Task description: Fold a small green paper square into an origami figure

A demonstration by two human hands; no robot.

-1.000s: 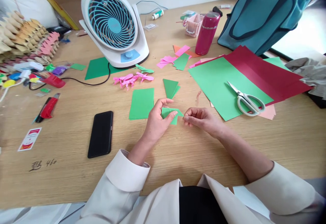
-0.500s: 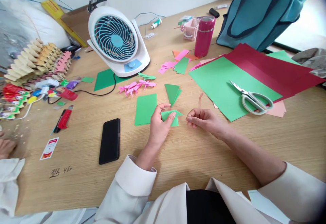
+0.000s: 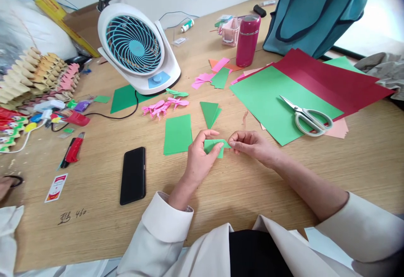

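A small folded piece of green paper (image 3: 212, 145) is pinched between the thumb and fingers of my left hand (image 3: 202, 155), just above the table. My right hand (image 3: 252, 147) closes its thumb and forefinger on the pointed right tip of that same paper. Just beyond them lie green folded triangles (image 3: 208, 114). A stack of green paper rectangles (image 3: 177, 134) lies left of my left hand. White-handled scissors (image 3: 311, 119) rest on a large green sheet (image 3: 268, 100) to the right of my hands.
A fan (image 3: 139, 50) stands at the back left, with pink folded paper pieces (image 3: 162, 107) before it. A black phone (image 3: 133, 176) and a red cutter (image 3: 74, 150) lie left. A pink flask (image 3: 248, 41) and blue bag (image 3: 312, 16) stand behind. Another person's hand (image 3: 4, 186) shows at far left.
My right hand has moved left to the folded green paper and now pinches its tip. At far left, the other person's hand now shows a dark loop. The whole view has shifted slightly.
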